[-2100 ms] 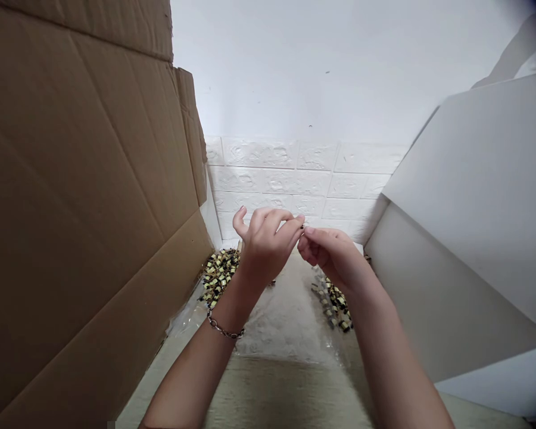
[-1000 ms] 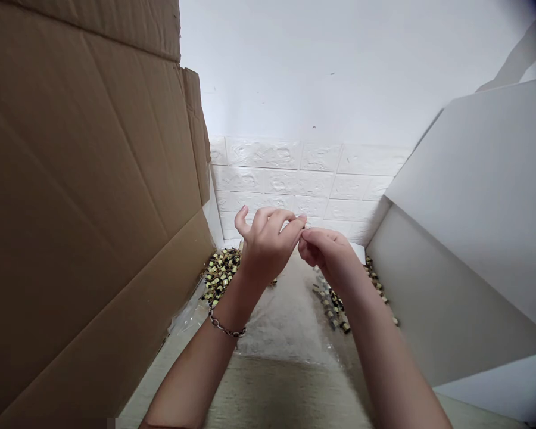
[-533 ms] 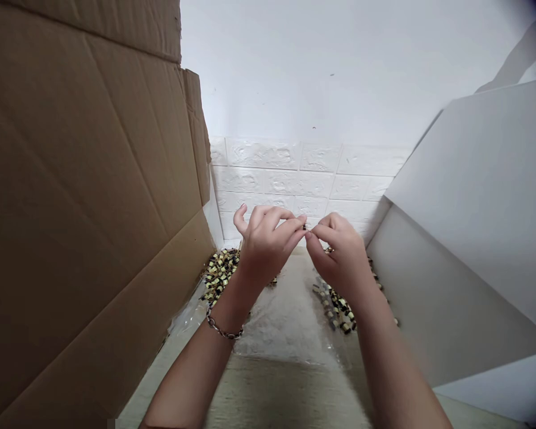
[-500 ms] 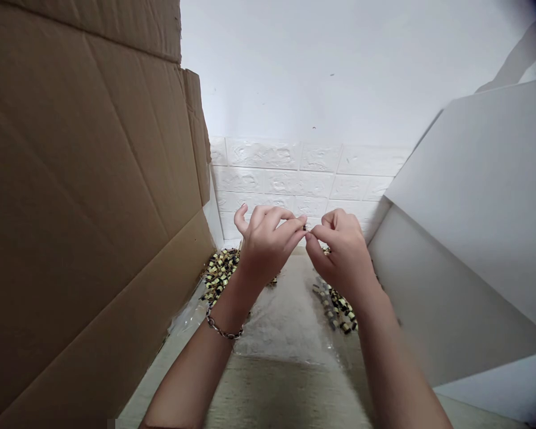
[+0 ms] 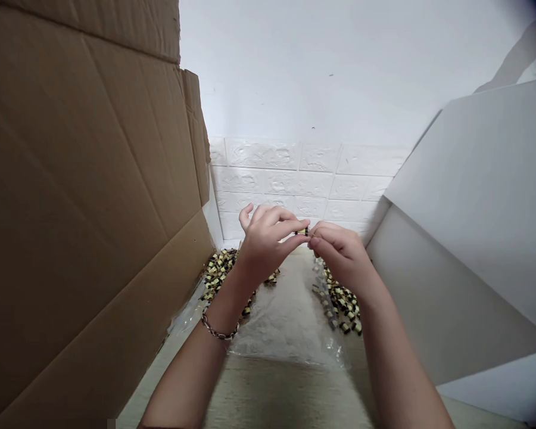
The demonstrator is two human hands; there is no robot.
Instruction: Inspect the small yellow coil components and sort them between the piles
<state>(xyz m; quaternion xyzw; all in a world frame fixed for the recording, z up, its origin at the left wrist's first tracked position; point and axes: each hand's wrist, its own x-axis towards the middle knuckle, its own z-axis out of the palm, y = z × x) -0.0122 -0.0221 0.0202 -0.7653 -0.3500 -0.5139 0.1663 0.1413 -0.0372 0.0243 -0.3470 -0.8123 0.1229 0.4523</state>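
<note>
Between the thumb and forefinger of my left hand (image 5: 268,241) is a small coil (image 5: 301,232), yellow in the middle with black ends. The coil lies roughly sideways, above a clear plastic bag. My right hand (image 5: 343,250) is closed at the coil's right side, its thumb and forefinger pinching a thin copper-coloured wire (image 5: 311,235) that comes off that end. The other fingers of my left hand are raised and spread; those of my right are curled in.
A heap of similar coils (image 5: 218,271) lies at left, and another pile of coils (image 5: 343,301) at right, partly under the plastic bag (image 5: 286,322). Tall cardboard (image 5: 93,208) borders the left side, a white box (image 5: 469,238) the right. Behind stands a white brick-patterned wall (image 5: 268,155).
My right hand has turned and dropped slightly, its fingers now extended more toward the wire. The coil shows clearly now, where it was mostly hidden by my left fingers before.
</note>
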